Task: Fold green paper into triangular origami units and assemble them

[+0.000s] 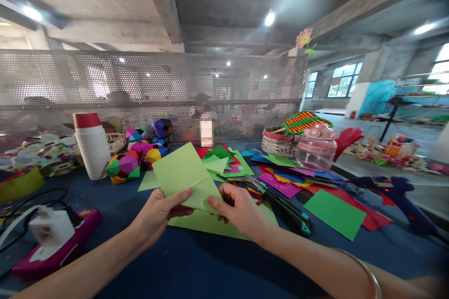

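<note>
A light green sheet of paper (184,168) is held up in front of me, tilted, with a crease line across its lower part. My left hand (163,210) pinches its lower left edge, thumb on top. At its lower right corner my right hand (236,208) grips it between thumb and fingers. Beneath both hands, another light green sheet (206,228) lies flat on the blue table (168,266). A green-and-black cutter (286,208) lies just right of my right hand, close to red-handled scissors (258,196) that are partly hidden.
Paper cups (91,147), colored paper balls (128,167) and a purple power strip (70,243) are on the left. Paper scraps (219,161) lie behind the hands. A pink bottle (316,149), woven basket (279,142), green sheet (335,213) and blue glue gun (403,196) are on the right.
</note>
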Demonstrator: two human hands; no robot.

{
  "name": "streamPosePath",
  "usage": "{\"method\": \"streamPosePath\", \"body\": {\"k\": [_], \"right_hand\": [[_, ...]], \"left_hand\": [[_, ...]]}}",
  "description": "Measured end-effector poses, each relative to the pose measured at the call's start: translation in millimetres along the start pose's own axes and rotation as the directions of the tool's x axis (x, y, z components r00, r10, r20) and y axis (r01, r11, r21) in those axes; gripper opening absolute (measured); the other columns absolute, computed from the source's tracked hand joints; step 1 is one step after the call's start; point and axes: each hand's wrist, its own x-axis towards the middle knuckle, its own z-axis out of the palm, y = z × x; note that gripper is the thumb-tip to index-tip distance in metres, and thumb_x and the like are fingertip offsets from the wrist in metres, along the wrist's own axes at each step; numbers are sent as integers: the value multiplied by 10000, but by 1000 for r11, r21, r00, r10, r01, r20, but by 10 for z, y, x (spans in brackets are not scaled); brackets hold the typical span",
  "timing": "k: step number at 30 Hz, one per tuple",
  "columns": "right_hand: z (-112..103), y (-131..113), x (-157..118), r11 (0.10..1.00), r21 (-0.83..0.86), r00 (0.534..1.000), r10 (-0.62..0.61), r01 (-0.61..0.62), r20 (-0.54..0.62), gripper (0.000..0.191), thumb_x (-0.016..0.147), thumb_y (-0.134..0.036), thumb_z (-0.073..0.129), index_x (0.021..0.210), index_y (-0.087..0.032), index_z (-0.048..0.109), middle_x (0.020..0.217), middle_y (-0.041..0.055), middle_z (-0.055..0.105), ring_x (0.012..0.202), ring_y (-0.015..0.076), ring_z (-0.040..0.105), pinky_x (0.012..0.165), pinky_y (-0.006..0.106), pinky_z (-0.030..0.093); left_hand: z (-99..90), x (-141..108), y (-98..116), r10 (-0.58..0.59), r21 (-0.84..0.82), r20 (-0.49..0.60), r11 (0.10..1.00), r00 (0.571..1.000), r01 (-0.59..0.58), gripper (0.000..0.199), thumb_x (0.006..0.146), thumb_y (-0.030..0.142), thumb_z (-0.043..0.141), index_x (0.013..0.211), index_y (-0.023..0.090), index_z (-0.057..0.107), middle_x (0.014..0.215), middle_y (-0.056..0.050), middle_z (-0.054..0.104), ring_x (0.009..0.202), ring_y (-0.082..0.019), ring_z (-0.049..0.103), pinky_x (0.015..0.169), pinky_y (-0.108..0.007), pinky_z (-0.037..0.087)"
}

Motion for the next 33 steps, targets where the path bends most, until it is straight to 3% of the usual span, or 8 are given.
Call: {"method": "streamPosePath", "body": {"k": [7, 16, 28, 33], "right_hand": [[-24, 9, 17, 998, 34, 999, 49, -49, 8, 453, 798, -624, 671, 739, -201, 520, 636, 2, 636, 529, 107, 567, 488, 223, 449], [-23, -39, -14, 995, 99, 999, 11, -7, -35, 452, 790, -608, 703, 692, -195, 545, 617, -12, 632, 512, 86, 538, 502, 210, 431], [-13, -45, -25, 992, 125, 999, 1, 5, -47, 443, 836, -573, 659, 641, -205, 509, 563, -12, 609, 488, 87, 519, 494, 212, 408], [-18, -30, -24, 996, 92, 999, -4, 8, -43, 437, 853, -561, 646, 638, -209, 502, 559, -16, 602, 494, 92, 521, 485, 210, 398]], "left_hand": [[-61, 75, 68, 33, -121, -80, 992, 996, -42, 372, 620, 261, 952, 921, 110, 794, 969, -99, 800, 776, -219, 761, 633, -243, 649], [-68, 101, 85, 26, -167, -151, 985, 988, -52, 218, 733, 90, 852, 933, 99, 766, 921, -91, 800, 700, -191, 758, 613, -240, 660], [-63, 110, 55, 45, -165, -116, 984, 992, -64, 337, 659, 175, 923, 946, 113, 758, 952, -83, 799, 703, -187, 757, 636, -237, 661], [-67, 104, 42, 43, -170, -107, 984, 993, -61, 299, 671, 210, 922, 907, 119, 765, 958, -79, 799, 733, -191, 761, 653, -237, 662]]}}
